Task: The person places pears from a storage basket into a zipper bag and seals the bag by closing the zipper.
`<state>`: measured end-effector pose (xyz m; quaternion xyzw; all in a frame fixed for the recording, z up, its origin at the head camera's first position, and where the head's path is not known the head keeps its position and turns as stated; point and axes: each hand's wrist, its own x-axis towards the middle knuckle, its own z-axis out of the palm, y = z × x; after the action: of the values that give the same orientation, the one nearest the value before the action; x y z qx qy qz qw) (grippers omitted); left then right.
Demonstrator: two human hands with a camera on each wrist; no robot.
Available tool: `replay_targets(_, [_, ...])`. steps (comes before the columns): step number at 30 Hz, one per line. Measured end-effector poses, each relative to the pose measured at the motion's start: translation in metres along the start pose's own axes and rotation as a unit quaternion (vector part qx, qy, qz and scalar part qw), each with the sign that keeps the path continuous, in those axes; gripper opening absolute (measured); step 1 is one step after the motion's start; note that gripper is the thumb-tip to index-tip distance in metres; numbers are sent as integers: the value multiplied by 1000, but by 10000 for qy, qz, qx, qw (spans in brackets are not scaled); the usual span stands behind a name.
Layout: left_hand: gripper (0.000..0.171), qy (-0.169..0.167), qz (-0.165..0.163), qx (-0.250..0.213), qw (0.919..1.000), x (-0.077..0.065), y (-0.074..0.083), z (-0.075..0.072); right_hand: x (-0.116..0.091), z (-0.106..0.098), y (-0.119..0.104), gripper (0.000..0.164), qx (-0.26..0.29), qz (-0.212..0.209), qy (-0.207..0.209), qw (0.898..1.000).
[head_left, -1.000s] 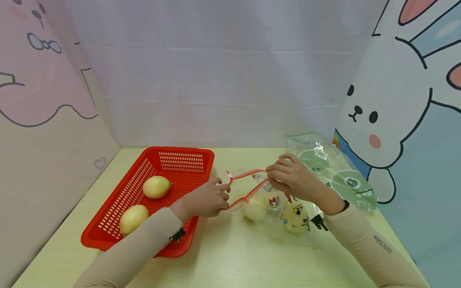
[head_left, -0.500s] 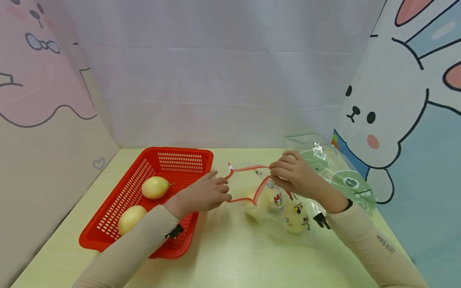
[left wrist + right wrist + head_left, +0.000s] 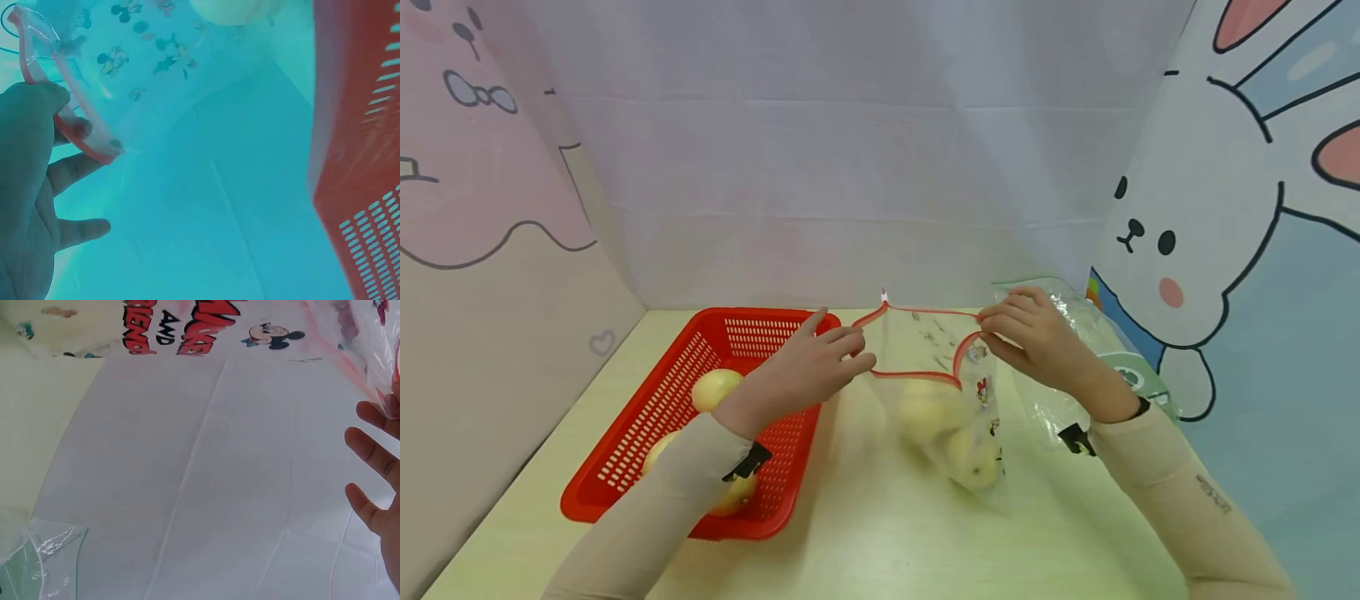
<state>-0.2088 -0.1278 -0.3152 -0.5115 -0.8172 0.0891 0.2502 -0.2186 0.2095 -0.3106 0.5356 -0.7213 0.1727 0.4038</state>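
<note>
A clear zip bag [image 3: 951, 421] with a red rim [image 3: 917, 375] and cartoon prints hangs between both hands, its mouth spread wide. Pale yellow pear-like fruits [image 3: 977, 458] show through its lower part. My left hand [image 3: 797, 367] pinches the left side of the rim between thumb and index finger, as the left wrist view shows. At the opposite side, my right hand [image 3: 1037, 346] pinches the rim, its other fingers spread in the right wrist view. Left of the bag stands a red plastic basket [image 3: 767, 314], partly behind the left arm, with yellow fruits [image 3: 715, 389] inside.
A clear bag with green prints [image 3: 1150, 379] lies at the back right, partly behind the right arm. A pale curtain [image 3: 850, 167] closes off the table's [image 3: 880, 550] back, with cartoon-printed panels at both sides.
Both hands have lifted the bag's rim, and its mouth has spread much wider. The fruits inside have shifted closer together. A third fruit in the basket now shows below the left forearm.
</note>
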Motion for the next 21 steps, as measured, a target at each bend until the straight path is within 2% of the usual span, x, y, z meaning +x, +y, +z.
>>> replay_targets(5, [37,438,-279,134,9986,0,-11,-10,2,6,3,31,337,189,-8,9993])
replay_targets(9, [40,828,-358,196,9957,2,-20,-14,3,12,5,34,410,284,-139,9987])
replay_targets(15, [39,1088,-500,388,9920,5,-27,-17,9,20,9,35,441,384,-380,9976])
replay_targets(21, [39,1295,-553,380,9893,11,-27,-14,14,27,13,40,394,300,-428,9979])
